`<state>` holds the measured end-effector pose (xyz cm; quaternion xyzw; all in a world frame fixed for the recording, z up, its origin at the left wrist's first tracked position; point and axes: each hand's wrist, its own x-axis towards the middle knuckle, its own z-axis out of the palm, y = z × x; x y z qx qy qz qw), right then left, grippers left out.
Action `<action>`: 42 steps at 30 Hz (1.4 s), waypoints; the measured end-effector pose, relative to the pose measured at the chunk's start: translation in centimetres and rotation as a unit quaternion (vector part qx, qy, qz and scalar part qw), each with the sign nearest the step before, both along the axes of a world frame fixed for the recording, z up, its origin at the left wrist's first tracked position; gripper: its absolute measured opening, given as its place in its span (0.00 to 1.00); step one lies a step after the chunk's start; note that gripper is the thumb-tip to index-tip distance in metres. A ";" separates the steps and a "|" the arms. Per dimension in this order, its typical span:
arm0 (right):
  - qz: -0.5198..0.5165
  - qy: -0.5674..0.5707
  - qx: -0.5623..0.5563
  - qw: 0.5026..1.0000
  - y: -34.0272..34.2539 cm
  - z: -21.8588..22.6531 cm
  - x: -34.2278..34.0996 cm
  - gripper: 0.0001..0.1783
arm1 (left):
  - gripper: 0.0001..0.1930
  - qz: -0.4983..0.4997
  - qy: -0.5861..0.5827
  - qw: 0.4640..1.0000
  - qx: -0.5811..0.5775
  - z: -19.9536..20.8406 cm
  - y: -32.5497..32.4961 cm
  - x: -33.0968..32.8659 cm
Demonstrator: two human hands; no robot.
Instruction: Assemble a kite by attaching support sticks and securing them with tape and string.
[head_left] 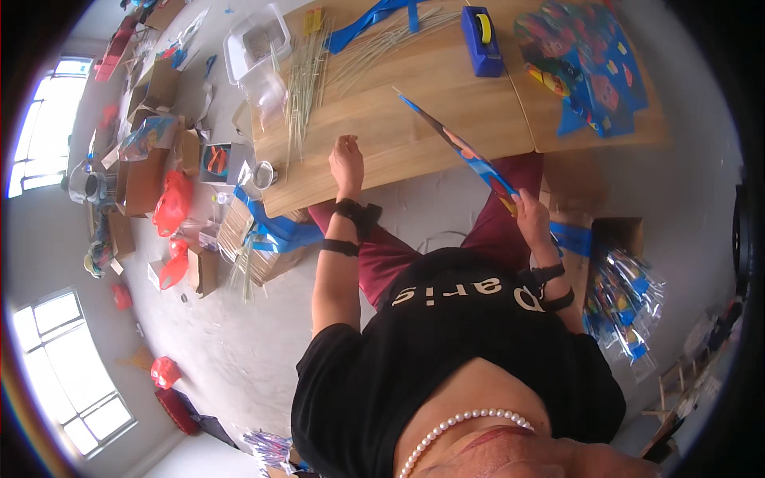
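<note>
My right hand is closed on the near end of a thin, colourful printed kite sheet. Seen almost edge-on, the sheet slants up and left over the table's front edge, and its far tip narrows to a point. Over the left part of the wooden table is my left hand, its fingers curled in. Anything between those fingers is too small or hidden to make out. Thin pale sticks lie on the table beyond my left hand. More printed sheets, in blue and red, are heaped at the far right.
A blue tape dispenser stands at the table's far side, with blue ribbon left of it. A white plastic tub sits at the far left corner. Cardboard boxes and red bags crowd the left floor; wrapped bundles stand right.
</note>
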<state>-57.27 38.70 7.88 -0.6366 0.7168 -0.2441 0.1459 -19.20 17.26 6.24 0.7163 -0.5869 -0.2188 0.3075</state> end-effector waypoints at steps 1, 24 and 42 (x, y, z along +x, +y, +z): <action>-0.003 -0.001 0.002 1.000 0.2 -0.1 -0.1 0.09 | 0.15 0.030 -0.030 0.999 -0.010 0.7 0.7 -1.1; 0.062 -0.068 0.162 0.982 1.4 0.6 -3.9 0.09 | 0.13 -0.100 -0.138 0.984 0.050 -2.9 0.2 -7.1; 0.075 -0.190 0.303 0.931 0.6 5.1 -5.7 0.10 | 0.06 -0.138 -0.070 0.985 -0.081 -3.8 4.2 -6.8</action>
